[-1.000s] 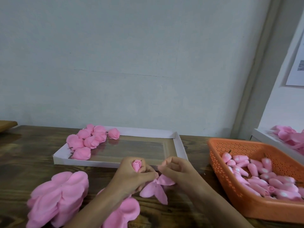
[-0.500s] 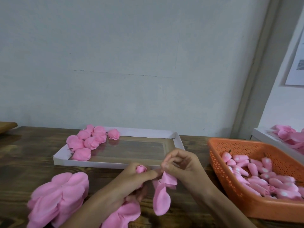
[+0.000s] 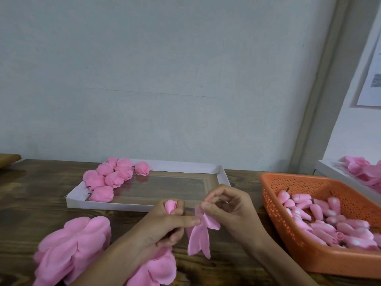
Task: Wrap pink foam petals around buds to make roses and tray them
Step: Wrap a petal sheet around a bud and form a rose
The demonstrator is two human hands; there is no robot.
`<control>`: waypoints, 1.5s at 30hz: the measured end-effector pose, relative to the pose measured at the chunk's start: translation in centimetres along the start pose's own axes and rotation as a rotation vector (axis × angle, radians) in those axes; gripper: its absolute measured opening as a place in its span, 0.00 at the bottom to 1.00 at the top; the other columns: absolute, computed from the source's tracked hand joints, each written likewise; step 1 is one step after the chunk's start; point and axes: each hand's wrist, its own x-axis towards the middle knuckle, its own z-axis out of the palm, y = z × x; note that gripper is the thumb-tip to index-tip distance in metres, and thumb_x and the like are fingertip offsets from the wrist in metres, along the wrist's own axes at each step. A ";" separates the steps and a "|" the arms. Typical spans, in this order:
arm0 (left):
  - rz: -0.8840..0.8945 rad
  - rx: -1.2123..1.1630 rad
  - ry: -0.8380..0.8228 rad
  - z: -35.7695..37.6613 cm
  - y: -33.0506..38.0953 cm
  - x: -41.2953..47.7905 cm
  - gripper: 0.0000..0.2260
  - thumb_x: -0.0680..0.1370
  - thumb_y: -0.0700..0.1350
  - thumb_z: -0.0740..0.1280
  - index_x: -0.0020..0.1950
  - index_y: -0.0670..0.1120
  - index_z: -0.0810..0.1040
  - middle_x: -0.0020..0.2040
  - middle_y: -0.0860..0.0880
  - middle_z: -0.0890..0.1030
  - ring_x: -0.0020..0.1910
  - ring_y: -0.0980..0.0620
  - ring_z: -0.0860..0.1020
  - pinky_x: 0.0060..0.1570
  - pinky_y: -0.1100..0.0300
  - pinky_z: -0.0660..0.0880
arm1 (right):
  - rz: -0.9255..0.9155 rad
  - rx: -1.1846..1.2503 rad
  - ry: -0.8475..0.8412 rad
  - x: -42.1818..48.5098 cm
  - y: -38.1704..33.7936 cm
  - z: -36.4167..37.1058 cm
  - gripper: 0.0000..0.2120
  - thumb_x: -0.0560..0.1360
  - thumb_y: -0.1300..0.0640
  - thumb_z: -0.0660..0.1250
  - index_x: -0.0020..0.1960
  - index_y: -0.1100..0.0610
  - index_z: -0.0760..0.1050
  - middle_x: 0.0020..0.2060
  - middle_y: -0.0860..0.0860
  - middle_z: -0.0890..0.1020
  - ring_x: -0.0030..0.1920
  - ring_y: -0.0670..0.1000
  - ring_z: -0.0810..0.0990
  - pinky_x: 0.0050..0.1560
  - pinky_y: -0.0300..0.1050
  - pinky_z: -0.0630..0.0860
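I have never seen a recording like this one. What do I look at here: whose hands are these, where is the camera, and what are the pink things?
There is no machine: a person works with bare hands, and the camera sits on their head, looking down. The left hand grips a bud; the right hand pinches a petal piece. On the wooden table lie loose petals, a white tray with finished roses, and an orange basket of buds.
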 end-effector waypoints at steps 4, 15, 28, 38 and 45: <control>0.112 0.097 0.103 -0.3 0.3 0.2 0.25 0.64 0.42 0.84 0.31 0.48 0.65 0.34 0.38 0.81 0.16 0.55 0.64 0.20 0.69 0.57 | 0.138 -0.108 0.204 0.1 0.0 1.0 0.06 0.78 0.50 0.72 0.52 0.50 0.82 0.45 0.44 0.84 0.48 0.48 0.83 0.44 0.39 0.80; 0.252 0.266 0.294 0.2 0.6 0.3 0.22 0.70 0.38 0.81 0.28 0.47 0.68 0.31 0.39 0.81 0.17 0.53 0.66 0.23 0.65 0.62 | 0.362 0.108 0.078 -0.5 0.5 2.1 0.11 0.77 0.55 0.74 0.57 0.59 0.85 0.51 0.56 0.89 0.54 0.56 0.88 0.52 0.52 0.85; 0.395 0.134 0.610 -0.3 0.1 0.4 0.19 0.74 0.50 0.77 0.32 0.45 0.71 0.27 0.41 0.72 0.23 0.47 0.67 0.24 0.60 0.70 | 0.566 0.036 0.256 -0.9 1.2 2.6 0.06 0.78 0.53 0.75 0.53 0.53 0.84 0.45 0.50 0.88 0.49 0.54 0.87 0.47 0.53 0.87; 0.418 -0.035 0.498 1.5 0.0 0.6 0.21 0.71 0.62 0.73 0.29 0.49 0.71 0.31 0.48 0.70 0.35 0.48 0.68 0.44 0.51 0.65 | 0.589 0.173 0.054 -2.0 1.2 4.3 0.05 0.79 0.54 0.73 0.50 0.51 0.87 0.48 0.54 0.89 0.48 0.53 0.89 0.46 0.45 0.85; 0.286 -0.103 0.370 1.6 -0.6 0.6 0.25 0.74 0.63 0.73 0.36 0.43 0.70 0.38 0.42 0.65 0.36 0.47 0.67 0.38 0.52 0.65 | 0.588 0.206 0.105 -2.1 0.7 5.0 0.05 0.80 0.57 0.72 0.52 0.56 0.87 0.48 0.57 0.89 0.50 0.57 0.89 0.51 0.56 0.85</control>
